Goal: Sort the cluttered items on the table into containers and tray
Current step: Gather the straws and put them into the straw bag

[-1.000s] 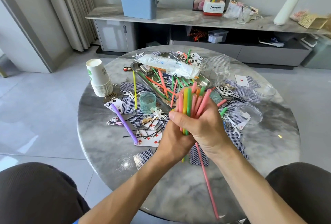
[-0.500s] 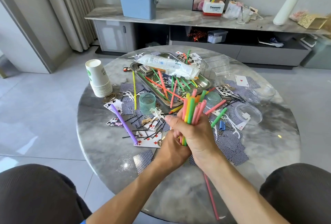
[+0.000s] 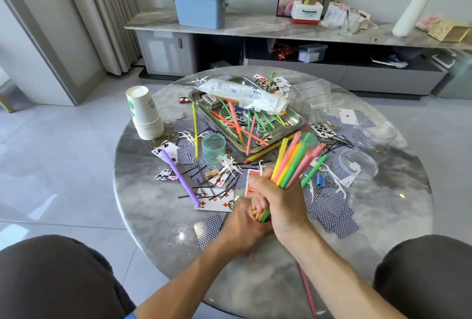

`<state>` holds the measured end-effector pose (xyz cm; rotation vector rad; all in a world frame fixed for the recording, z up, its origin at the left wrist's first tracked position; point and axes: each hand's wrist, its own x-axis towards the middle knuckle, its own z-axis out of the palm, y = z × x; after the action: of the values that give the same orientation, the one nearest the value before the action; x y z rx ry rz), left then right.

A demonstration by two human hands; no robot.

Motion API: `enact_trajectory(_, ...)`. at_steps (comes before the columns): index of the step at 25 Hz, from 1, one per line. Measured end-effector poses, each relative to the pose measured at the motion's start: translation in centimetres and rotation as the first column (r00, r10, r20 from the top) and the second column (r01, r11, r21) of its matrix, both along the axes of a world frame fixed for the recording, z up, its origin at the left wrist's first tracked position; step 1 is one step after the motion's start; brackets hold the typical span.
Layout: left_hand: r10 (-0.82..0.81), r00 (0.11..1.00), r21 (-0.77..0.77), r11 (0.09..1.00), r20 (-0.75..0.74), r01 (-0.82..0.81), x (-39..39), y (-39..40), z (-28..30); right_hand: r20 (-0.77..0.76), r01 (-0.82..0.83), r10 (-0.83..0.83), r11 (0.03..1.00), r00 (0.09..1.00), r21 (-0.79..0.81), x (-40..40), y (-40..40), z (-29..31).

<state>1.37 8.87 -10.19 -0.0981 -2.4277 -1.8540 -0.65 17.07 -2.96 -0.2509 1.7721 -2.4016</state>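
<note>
A bundle of coloured straws [image 3: 293, 163] leans up and to the right over the near middle of the round marble table [image 3: 153, 216]. My right hand [image 3: 278, 198] is wrapped around the bundle's middle. My left hand [image 3: 242, 224] grips its lower end, just below and left of the right hand. A metal tray [image 3: 293, 119] behind holds more straws, floss picks and a white plastic packet [image 3: 242, 95]. A purple straw [image 3: 180, 177] and a yellow straw [image 3: 195, 130] lie loose on the left. Playing cards [image 3: 329, 214], hairpins and floss picks are scattered around.
A stack of paper cups [image 3: 144, 113] stands at the table's left. A small green cup [image 3: 213, 147] sits by the tray. Clear plastic containers [image 3: 314, 96] and round lids [image 3: 358, 163] lie at the right. One pink straw [image 3: 307, 293] overhangs the near edge. My knees flank the table.
Both hands have drawn the bundle down and toward me, and it now tilts more to the right. The left hand has slid to the bundle's bottom end.
</note>
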Motion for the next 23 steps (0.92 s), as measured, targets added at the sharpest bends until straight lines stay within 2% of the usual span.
enact_trajectory(3, 0.032, 0.998, -0.036, 0.999, 0.045, -0.03, 0.4, 0.1, -0.4, 0.037, 0.048, -0.045, 0.996, 0.998, -0.075, 0.1, 0.1, 0.5)
enact_trajectory(8, 0.046, 0.998, -0.081, 0.996, -0.048, -0.049, -1.1, 0.2, 2.1, 0.023, 0.012, -0.005, 0.953, 1.0, -0.302, -2.3, 2.8, 5.0)
enact_trajectory(11, 0.116, 0.991, -0.122, 0.985, -0.063, -0.123, -2.5, 0.1, 4.4, 0.001, -0.015, 0.016, 0.952, 1.0, -0.305, -3.8, 2.5, 7.0)
enact_trajectory(13, 0.168, 0.983, -0.169, 0.969, -0.071, -0.178, -4.1, 0.2, 6.4, 0.042, 0.022, -0.011, 0.962, 0.999, -0.27, -5.0, 1.7, 7.8)
enact_trajectory(14, 0.147, 0.986, -0.149, 0.976, -0.074, -0.157, -4.7, 0.1, 7.4, 0.072, 0.053, -0.034, 0.961, 0.997, -0.272, -6.0, 1.7, 8.4)
enact_trajectory(15, 0.088, 0.993, -0.043, 0.995, -0.075, -0.091, -5.1, 0.1, 8.1, 0.096, 0.082, -0.055, 0.951, 0.994, -0.299, -7.2, 2.2, 9.3)
enact_trajectory(16, 0.02, 0.998, 0.174, 0.985, -0.065, -0.009, -5.2, 0.0, 8.7, 0.115, 0.112, -0.075, 0.928, 0.991, -0.355, -8.6, 3.1, 10.3)
enact_trajectory(17, -0.003, 0.999, 0.453, 0.891, -0.042, 0.022, -5.3, 0.1, 9.2, 0.135, 0.146, -0.097, 0.892, 0.986, -0.428, -10.0, 4.1, 11.1)
enact_trajectory(18, 0.025, 0.999, 0.703, 0.71, 0.029, -0.038, -5.8, 0.4, 9.4, 0.155, 0.179, -0.118, 0.856, 0.981, -0.485, -11.2, 4.9, 11.4)
enact_trajectory(19, 0.066, 0.989, 0.852, 0.502, 0.135, -0.15, -6.7, 0.9, 9.3, 0.18, 0.202, -0.126, 0.835, 0.976, -0.512, -11.9, 5.3, 11.1)
enact_trajectory(20, 0.096, 0.963, 0.903, 0.335, 0.251, -0.268, -7.7, 1.7, 9.3, 0.215, 0.219, -0.123, 0.829, 0.969, -0.515, -12.3, 5.3, 10.5)
enact_trajectory(21, 0.105, 0.934, 0.905, 0.232, 0.34, -0.356, -9.1, 2.7, 9.1, 0.257, 0.235, -0.115, 0.83, 0.96, -0.506, -12.7, 5.2, 9.7)
enact_trajectory(22, 0.098, 0.916, 0.898, 0.18, 0.389, -0.401, -10.5, 3.7, 9.2, 0.286, 0.254, -0.118, 0.827, 0.951, -0.502, -13.0, 5.2, 8.9)
enact_trajectory(23, 0.08, 0.913, 0.896, 0.173, 0.4, -0.408, -11.8, 4.5, 9.5, 0.302, 0.284, -0.14, 0.812, 0.943, -0.51, -13.5, 5.6, 8.7)
